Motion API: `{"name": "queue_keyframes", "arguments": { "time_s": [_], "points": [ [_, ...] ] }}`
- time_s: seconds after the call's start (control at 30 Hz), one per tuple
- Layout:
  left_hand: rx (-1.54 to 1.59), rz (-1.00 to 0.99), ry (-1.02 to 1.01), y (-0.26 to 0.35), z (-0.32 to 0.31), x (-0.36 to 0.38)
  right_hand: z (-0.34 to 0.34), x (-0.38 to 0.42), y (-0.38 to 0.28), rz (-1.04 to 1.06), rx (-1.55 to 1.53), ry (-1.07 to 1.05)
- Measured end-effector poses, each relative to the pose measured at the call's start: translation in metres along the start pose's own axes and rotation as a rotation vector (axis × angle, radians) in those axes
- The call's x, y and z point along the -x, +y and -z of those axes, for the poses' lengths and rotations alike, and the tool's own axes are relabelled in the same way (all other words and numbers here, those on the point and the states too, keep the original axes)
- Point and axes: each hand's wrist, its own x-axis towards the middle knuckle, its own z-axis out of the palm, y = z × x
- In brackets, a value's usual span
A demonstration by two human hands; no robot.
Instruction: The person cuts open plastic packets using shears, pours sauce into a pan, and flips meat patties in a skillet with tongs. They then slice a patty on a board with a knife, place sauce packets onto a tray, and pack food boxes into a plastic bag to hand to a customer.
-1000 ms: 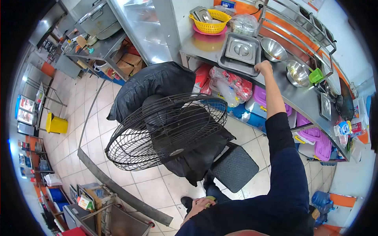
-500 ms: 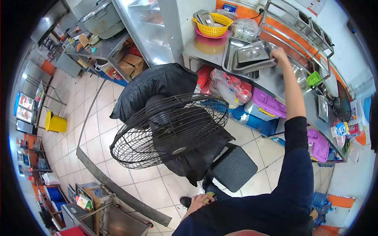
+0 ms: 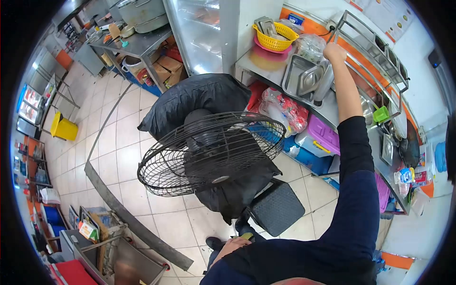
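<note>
My right hand (image 3: 335,52) is closed on the upper end of a metal pan (image 3: 325,85), which is tipped up on its side over the steel counter. Beside it a smaller metal tray (image 3: 311,80) leans at a tilt, and a larger shallow metal tray (image 3: 293,72) lies beneath. Low at my lap, my left hand (image 3: 232,246) has its fingers curled by a small yellow-green item (image 3: 247,236), whose kind I cannot make out. It appears held there.
A black floor fan (image 3: 211,154) stands before me, with a stuffed black bag (image 3: 194,97) behind it. A black stool (image 3: 278,209) is near my feet. On the counter are a yellow basket (image 3: 275,38) and a green cup (image 3: 381,114). A purple-lidded box (image 3: 319,135) sits below.
My right hand has lifted the pan's edge, turning it from lying in the large tray to standing on its side. The smaller tray has tilted too. My left hand stays at my lap.
</note>
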Motion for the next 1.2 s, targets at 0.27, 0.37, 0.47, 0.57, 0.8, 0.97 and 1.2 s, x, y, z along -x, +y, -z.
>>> {"name": "queue_keyframes", "arguments": {
  "time_s": [0.27, 0.37, 0.47, 0.57, 0.8, 0.97, 1.2],
  "points": [
    [0.062, 0.011, 0.070, -0.021, 0.018, 0.006, 0.002, 0.028, 0.006, 0.133, 0.075, 0.224],
    [0.087, -0.012, 0.081, -0.033, 0.036, 0.009, -0.018, 0.058, 0.009, 0.430, 0.330, 0.291],
    [0.116, -0.037, 0.082, -0.050, 0.062, 0.019, -0.014, 0.075, 0.024, 0.296, 0.328, 0.303],
    [0.128, -0.069, 0.088, -0.072, 0.104, 0.036, 0.017, 0.101, 0.051, 0.061, 0.052, 0.504],
    [0.049, -0.146, 0.005, -0.151, 0.290, 0.120, 0.101, 0.209, 0.092, -0.135, -0.803, 0.421],
    [0.155, 0.003, 0.438, -0.143, 0.436, 0.173, 0.131, 0.330, 0.000, -0.112, -1.397, 0.211],
    [0.302, 0.008, 0.726, -0.198, 0.637, 0.141, 0.136, 0.468, -0.305, -0.074, -1.488, 0.097]
  ]
}}
